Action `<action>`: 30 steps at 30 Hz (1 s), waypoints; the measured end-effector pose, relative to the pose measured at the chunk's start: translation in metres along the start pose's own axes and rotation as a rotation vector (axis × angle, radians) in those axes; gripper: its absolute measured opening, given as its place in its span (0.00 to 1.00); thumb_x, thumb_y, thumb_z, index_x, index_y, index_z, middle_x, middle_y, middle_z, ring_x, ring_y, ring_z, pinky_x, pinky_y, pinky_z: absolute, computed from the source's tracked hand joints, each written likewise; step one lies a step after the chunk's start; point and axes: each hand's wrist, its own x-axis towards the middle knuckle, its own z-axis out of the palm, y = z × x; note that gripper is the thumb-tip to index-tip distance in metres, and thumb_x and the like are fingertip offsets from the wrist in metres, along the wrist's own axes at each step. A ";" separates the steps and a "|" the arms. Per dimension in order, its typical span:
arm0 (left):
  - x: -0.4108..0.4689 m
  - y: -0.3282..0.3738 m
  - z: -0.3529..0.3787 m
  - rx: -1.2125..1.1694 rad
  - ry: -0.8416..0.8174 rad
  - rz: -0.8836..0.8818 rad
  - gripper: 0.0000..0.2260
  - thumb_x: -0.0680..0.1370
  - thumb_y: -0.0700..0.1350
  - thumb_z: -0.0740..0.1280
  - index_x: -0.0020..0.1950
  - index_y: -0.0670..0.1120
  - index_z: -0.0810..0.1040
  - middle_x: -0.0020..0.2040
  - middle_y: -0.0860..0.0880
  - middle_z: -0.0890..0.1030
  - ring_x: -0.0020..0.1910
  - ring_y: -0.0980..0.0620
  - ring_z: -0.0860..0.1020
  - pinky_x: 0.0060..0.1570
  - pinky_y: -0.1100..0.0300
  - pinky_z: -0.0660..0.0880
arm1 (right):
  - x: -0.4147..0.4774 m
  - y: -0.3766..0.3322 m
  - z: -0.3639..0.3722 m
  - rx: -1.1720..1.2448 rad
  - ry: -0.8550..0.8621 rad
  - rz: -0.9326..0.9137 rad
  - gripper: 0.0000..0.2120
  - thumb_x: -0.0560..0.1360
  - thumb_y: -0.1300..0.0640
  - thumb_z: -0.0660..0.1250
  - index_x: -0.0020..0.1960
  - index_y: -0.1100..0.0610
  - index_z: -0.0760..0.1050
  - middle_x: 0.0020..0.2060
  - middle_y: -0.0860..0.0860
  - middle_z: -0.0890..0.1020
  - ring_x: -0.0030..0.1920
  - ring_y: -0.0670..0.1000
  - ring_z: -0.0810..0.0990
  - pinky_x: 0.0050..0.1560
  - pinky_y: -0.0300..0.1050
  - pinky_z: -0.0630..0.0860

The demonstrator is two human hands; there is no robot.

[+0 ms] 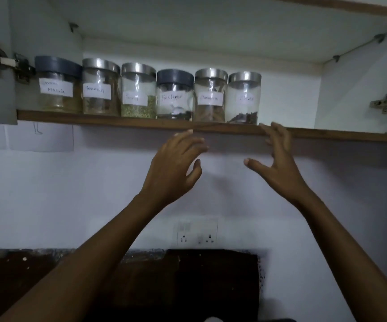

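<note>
A person reaches up with both bare arms toward an open wall cabinet (pixel 350 89), where a row of spice jars (pixel 139 91), glass and hand-labelled, lines the front of a wooden shelf (pixel 118 123). The left hand (pixel 173 168) and right hand (pixel 278 163) are both empty, fingers spread wide, just below the shelf edge. The right fingertips touch it or nearly do. Just above the hands, at the row's right end, stand the cinnamon jar (pixel 210 96) and the cloves jar (pixel 243 98), pressed side by side. A sound lift would probably grip the cloves jar around its glass body, not the steel lid (pixel 244 77), and draw it straight forward, clear of its neighbour.
</note>
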 end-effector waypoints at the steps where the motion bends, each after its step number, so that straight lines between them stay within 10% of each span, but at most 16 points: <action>1: -0.013 0.006 0.000 -0.039 -0.004 -0.021 0.13 0.75 0.44 0.60 0.56 0.46 0.79 0.57 0.49 0.80 0.64 0.48 0.72 0.61 0.54 0.68 | -0.016 -0.001 0.005 0.023 -0.029 0.011 0.33 0.71 0.57 0.70 0.71 0.46 0.59 0.73 0.49 0.52 0.71 0.50 0.59 0.66 0.43 0.61; 11: -0.130 0.046 0.029 -0.232 -0.326 -0.175 0.12 0.73 0.45 0.58 0.45 0.47 0.81 0.44 0.51 0.83 0.43 0.51 0.80 0.42 0.62 0.72 | -0.131 0.024 0.068 0.079 -0.423 0.148 0.19 0.72 0.59 0.69 0.61 0.47 0.72 0.65 0.44 0.68 0.67 0.46 0.65 0.63 0.33 0.62; 14: -0.158 0.054 0.039 -0.278 -0.453 -0.216 0.11 0.73 0.43 0.60 0.46 0.46 0.82 0.44 0.49 0.83 0.43 0.50 0.80 0.42 0.62 0.72 | -0.156 0.039 0.087 0.089 -0.543 0.200 0.15 0.73 0.59 0.68 0.59 0.49 0.75 0.63 0.46 0.72 0.65 0.47 0.68 0.66 0.44 0.65; 23: -0.253 0.081 0.092 -0.447 -0.780 -0.372 0.11 0.77 0.41 0.61 0.57 0.46 0.79 0.54 0.49 0.80 0.52 0.53 0.76 0.50 0.63 0.69 | -0.231 0.110 0.142 0.079 -0.781 0.363 0.14 0.71 0.65 0.69 0.57 0.58 0.77 0.53 0.50 0.78 0.49 0.35 0.72 0.54 0.25 0.66; 27: -0.296 0.102 0.132 -0.406 -1.061 -0.494 0.19 0.78 0.46 0.60 0.70 0.49 0.68 0.71 0.48 0.68 0.69 0.51 0.66 0.66 0.56 0.62 | -0.271 0.147 0.173 0.075 -0.731 0.555 0.17 0.69 0.63 0.71 0.57 0.58 0.76 0.57 0.54 0.77 0.59 0.50 0.74 0.63 0.52 0.70; 30: -0.331 0.122 0.156 -0.388 -1.230 -0.541 0.30 0.77 0.49 0.62 0.76 0.50 0.52 0.78 0.48 0.50 0.75 0.47 0.52 0.72 0.47 0.53 | -0.300 0.161 0.197 0.050 -0.639 0.709 0.21 0.69 0.62 0.71 0.62 0.60 0.73 0.63 0.58 0.72 0.66 0.57 0.69 0.68 0.49 0.64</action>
